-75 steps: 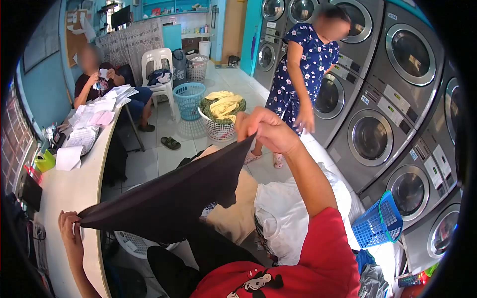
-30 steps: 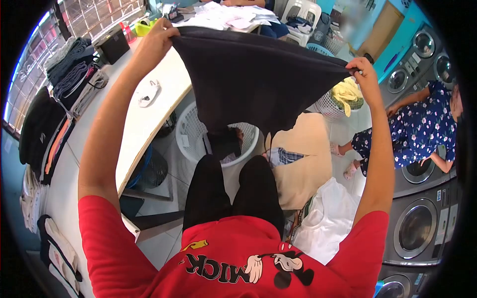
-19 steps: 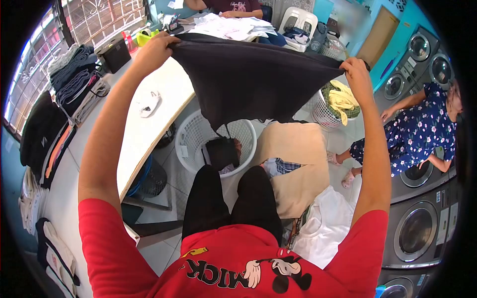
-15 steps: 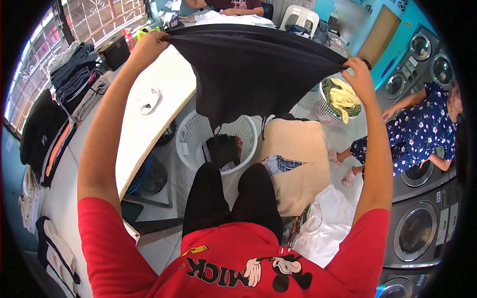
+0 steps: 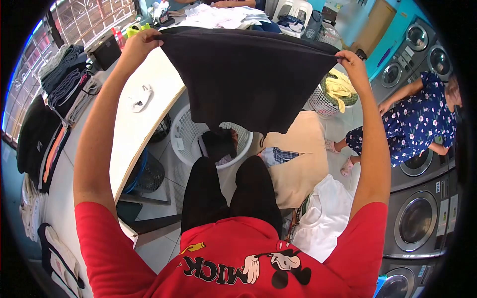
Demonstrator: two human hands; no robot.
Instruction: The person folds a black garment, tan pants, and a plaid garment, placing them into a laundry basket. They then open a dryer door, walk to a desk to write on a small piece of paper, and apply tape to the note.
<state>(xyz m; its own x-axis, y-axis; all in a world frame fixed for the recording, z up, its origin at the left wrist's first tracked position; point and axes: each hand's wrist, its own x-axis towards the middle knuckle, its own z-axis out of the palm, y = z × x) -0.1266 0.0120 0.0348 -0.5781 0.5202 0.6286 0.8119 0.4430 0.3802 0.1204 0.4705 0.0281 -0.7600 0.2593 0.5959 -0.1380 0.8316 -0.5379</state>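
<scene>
Stretched out in front of me is a black garment, hanging by its upper corners; its exact kind cannot be made out. My left hand pinches one corner, above the white table. The other corner is pinched in my right hand. Below the cloth stands a white laundry basket with dark clothes inside, its far rim partly covered by the garment. Right of the basket lies a beige cloth with a blue plaid piece on it, and a white garment lies nearer me.
A white table at left bears a small white item. Folded clothes are stacked farther left. Another basket holds yellow cloth. A person in a floral outfit stands right, by washing machines. Another person sits behind papers.
The black garment hangs flatter and fuller between my hands, its lower edge spread wider. Both hands keep their grip. The view has shifted slightly.
</scene>
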